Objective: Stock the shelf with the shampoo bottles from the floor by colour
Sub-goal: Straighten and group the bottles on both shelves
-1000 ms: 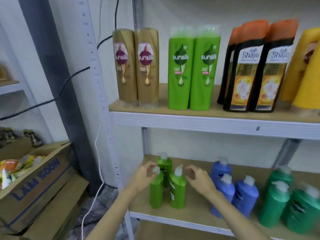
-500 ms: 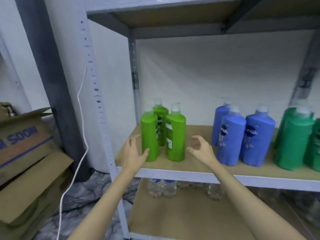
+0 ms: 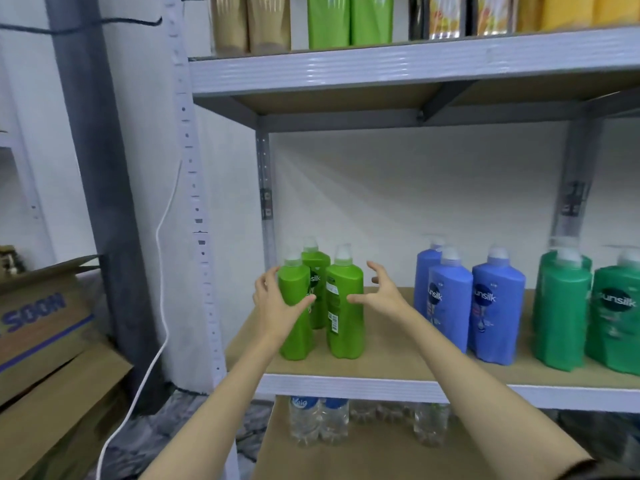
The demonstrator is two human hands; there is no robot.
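Three light green shampoo bottles stand grouped at the left end of the wooden shelf (image 3: 388, 358). My left hand (image 3: 275, 306) wraps the front left green bottle (image 3: 294, 341), thumb on its front and fingers at its left side. My right hand (image 3: 379, 296) is spread open beside the front right green bottle (image 3: 344, 327), its thumb tip at the bottle's right edge. The third green bottle (image 3: 317, 268) stands behind those two. Blue bottles (image 3: 498, 306) are grouped to the right, and dark green bottles (image 3: 561, 313) at the far right.
The shelf above holds brown (image 3: 249, 22), green (image 3: 346, 19) and orange-black bottles. Water bottles (image 3: 318, 420) stand on the shelf below. A cardboard box (image 3: 41, 317) sits on the floor at left, and a white cable (image 3: 162, 306) hangs beside the rack's upright.
My left hand has risen and closed round the front left green bottle. My right hand has moved in to the front right green bottle. The bottles have stayed in place.
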